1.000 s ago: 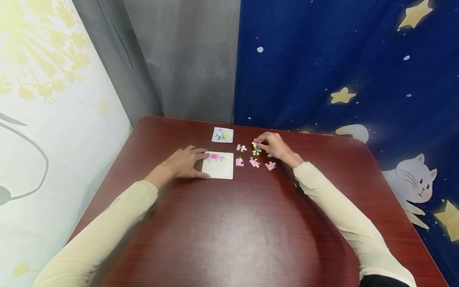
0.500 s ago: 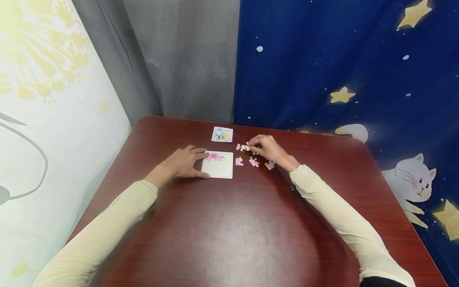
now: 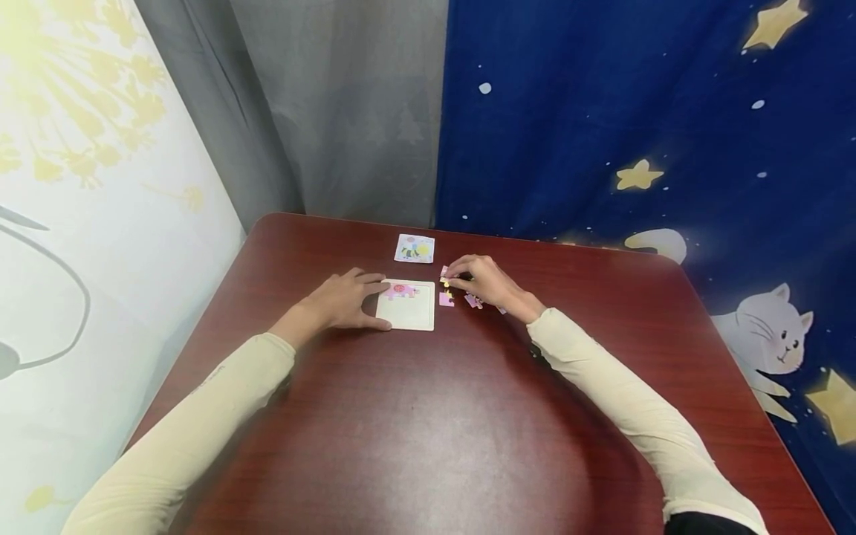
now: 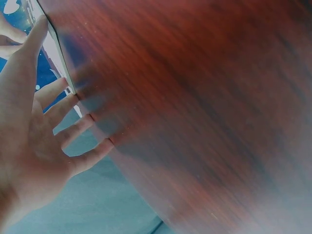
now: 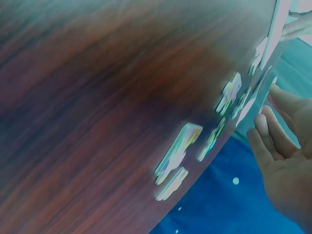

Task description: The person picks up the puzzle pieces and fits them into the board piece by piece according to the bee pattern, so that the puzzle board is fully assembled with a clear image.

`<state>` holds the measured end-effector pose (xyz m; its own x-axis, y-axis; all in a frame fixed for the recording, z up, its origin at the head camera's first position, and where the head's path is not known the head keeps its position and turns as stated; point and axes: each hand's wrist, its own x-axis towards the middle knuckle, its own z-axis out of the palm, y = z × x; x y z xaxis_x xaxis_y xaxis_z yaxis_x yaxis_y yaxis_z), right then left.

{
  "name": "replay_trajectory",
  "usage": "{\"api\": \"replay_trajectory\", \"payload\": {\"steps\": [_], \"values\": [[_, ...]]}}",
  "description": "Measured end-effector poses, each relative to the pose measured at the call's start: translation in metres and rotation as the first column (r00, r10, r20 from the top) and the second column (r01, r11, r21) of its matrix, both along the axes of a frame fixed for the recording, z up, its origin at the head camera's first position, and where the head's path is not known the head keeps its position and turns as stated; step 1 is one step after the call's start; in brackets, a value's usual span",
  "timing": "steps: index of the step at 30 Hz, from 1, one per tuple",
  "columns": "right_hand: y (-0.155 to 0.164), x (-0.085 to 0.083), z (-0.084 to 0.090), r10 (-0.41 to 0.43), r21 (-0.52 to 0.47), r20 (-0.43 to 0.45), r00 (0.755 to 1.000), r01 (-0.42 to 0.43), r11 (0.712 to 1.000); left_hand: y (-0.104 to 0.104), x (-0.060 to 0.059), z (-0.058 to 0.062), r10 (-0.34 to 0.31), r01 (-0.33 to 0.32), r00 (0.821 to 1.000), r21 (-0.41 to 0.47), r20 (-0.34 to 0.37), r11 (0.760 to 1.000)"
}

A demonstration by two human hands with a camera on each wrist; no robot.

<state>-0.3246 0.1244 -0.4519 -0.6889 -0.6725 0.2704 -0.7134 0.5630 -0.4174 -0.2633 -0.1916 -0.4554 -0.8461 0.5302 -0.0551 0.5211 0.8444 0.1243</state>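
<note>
My left hand [image 3: 344, 301] is spread at the left side of a white puzzle tray [image 3: 412, 317]. Its thumb touches the lower left corner and a finger reaches over the upper left edge. Pink puzzle pieces [image 3: 401, 291] lie joined along the tray's top. To the right of the tray, my right hand [image 3: 487, 281] pinches a jigsaw piece between thumb and fingertips. In the right wrist view that piece [image 5: 266, 99] shows edge-on, raised off the table. Loose puzzle pieces [image 3: 446, 299] lie below and around the right hand, which partly covers them.
A small picture card [image 3: 414, 249] with a bee lies behind the tray. More loose pieces [image 5: 179, 152] lie flat on the dark red wooden table [image 3: 414, 416]. Curtains [image 3: 374, 111] hang just past the table's far edge.
My right hand has moved left from the farther pieces toward the tray, carrying the jigsaw piece. The left hand stays at the tray's left edge.
</note>
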Motion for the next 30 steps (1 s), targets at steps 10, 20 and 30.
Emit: {"api": "replay_trajectory", "payload": {"steps": [10,20,30], "values": [[-0.018,0.005,-0.002,0.017,0.023,0.047,0.999,-0.018,1.0,0.0,0.0,0.001,0.009,-0.009,1.0,-0.004,0.0,1.0],[-0.032,0.01,-0.003,0.046,0.052,0.058,0.997,-0.049,0.997,0.0,-0.001,-0.001,0.017,-0.017,1.0,-0.019,0.0,1.0],[-0.04,0.013,-0.007,0.066,0.058,0.082,0.994,-0.07,0.996,0.0,-0.001,-0.001,0.018,-0.018,1.0,-0.017,-0.008,1.0]]}}
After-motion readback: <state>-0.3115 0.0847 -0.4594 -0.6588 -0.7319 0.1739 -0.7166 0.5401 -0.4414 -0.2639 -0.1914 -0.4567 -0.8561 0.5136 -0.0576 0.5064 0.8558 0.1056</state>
